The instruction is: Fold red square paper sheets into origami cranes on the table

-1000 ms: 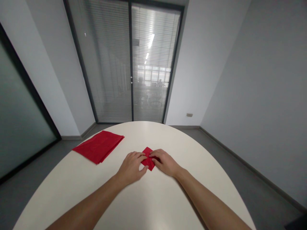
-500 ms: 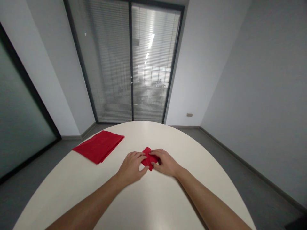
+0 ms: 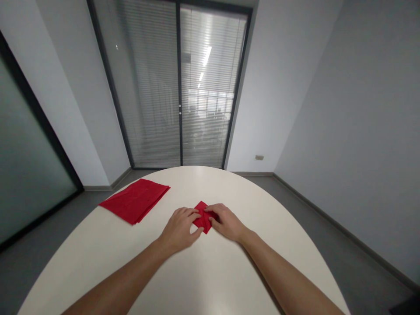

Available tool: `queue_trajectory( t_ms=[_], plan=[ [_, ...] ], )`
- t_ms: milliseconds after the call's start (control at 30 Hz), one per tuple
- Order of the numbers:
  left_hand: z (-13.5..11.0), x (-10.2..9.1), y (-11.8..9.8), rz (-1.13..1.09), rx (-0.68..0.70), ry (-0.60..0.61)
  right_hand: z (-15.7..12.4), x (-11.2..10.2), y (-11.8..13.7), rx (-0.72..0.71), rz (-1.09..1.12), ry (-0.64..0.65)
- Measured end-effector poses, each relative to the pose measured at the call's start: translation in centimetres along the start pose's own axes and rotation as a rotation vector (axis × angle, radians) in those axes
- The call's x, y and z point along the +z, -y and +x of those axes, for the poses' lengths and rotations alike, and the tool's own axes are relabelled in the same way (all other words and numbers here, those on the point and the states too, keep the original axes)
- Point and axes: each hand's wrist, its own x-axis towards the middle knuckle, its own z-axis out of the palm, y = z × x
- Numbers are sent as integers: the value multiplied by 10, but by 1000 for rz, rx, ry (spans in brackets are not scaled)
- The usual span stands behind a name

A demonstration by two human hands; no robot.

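A small piece of folded red paper [image 3: 205, 222], diamond-shaped with a crease down its middle, lies flat on the table between my hands. My left hand [image 3: 182, 227] holds its left side, fingertips pressed on the upper left edge and thumb by the lower corner. From the other side, my right hand [image 3: 227, 222] grips the right edge, with its fingers over the top and its thumb on the right part. The right corner of the paper is hidden under those fingers.
A stack of larger red sheets [image 3: 136, 200] lies at the left of the round white table [image 3: 229, 271], near its edge. Behind the table stand a glass door with blinds [image 3: 206, 131] and grey walls.
My right thumb has drawn slightly up and right along the paper, baring more of its lower part. My left hand and the stack of sheets have stayed in place.
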Motion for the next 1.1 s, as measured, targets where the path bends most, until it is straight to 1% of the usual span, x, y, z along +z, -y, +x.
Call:
queue_trajectory(
  t_ms=[433,667,933,1100],
  plan=[
    [1,3,2,-15,-22,4,0,2,-3,60,16,-7],
    [1,4,3,-19,-28,13,-1,0,0,47,-2,-1],
    [-1,5,5,-38,-45,-4,0,-5,8,-15,-10,28],
    [-1,7,6,-56,-35,-20,-1,-6,9,-1,0,24]
  ],
)
